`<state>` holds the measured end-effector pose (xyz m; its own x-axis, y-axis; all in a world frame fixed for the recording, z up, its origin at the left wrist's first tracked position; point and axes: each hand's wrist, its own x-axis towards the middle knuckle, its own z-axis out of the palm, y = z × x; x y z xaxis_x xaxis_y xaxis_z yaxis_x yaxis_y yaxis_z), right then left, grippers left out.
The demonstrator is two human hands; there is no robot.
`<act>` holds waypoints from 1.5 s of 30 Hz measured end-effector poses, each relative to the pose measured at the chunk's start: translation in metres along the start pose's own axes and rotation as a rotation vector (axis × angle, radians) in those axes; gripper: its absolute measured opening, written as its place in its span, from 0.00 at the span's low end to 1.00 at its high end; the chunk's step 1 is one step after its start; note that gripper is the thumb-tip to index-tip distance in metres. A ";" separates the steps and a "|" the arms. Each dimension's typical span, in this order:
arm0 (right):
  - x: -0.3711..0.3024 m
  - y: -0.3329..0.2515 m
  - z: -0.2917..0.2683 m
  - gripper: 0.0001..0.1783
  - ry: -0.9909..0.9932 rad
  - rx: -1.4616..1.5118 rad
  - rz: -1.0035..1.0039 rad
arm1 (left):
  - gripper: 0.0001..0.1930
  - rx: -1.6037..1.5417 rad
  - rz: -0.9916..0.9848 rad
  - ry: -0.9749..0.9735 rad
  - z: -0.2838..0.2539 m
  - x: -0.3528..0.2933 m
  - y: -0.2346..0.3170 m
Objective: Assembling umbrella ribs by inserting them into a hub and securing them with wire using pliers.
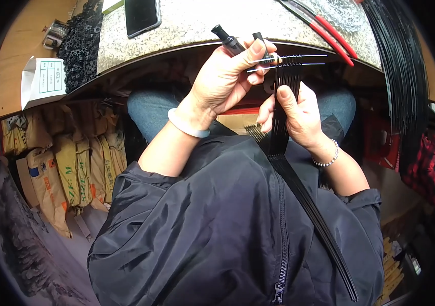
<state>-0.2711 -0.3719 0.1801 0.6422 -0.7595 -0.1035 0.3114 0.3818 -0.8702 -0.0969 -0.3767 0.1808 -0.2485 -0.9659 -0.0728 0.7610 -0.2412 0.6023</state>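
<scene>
My left hand (222,76) is closed around a dark tube-like part (227,41), with a second short black piece (261,45) sticking up by the thumb. Two thin metal wires (306,59) run out from its fingers, nearly parallel. A row of narrow black strips (279,122) hangs with its looped upper ends along these wires. My right hand (301,112) grips the strips just below the wires, thumb in front. Beneath that hand the strips bend, and a long bunch of them (314,219) slants across my dark smock to the lower right.
Red-handled pliers (329,38) and a phone (142,18) lie on the speckled tabletop (192,25). Small black parts (82,46) are heaped at the left, near a white box (44,81). Long black strips (398,76) hang over the right edge. Paper sacks (69,168) stand below left.
</scene>
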 end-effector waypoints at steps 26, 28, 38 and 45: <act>0.001 -0.004 0.002 0.17 -0.016 -0.022 0.013 | 0.36 0.199 0.060 -0.094 0.002 -0.026 0.002; 0.002 -0.001 -0.002 0.16 -0.016 0.006 0.037 | 0.31 0.192 0.085 -0.035 0.000 -0.025 0.000; 0.004 -0.005 0.004 0.19 0.007 0.012 0.030 | 0.24 0.232 0.117 -0.017 0.000 -0.024 0.003; 0.003 -0.002 0.000 0.25 -0.038 -0.041 0.017 | 0.17 0.642 0.332 0.144 0.026 -0.018 -0.002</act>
<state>-0.2700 -0.3753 0.1812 0.6736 -0.7322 -0.1002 0.2717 0.3715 -0.8878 -0.1097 -0.3563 0.2012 0.0485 -0.9919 0.1171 0.2707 0.1259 0.9544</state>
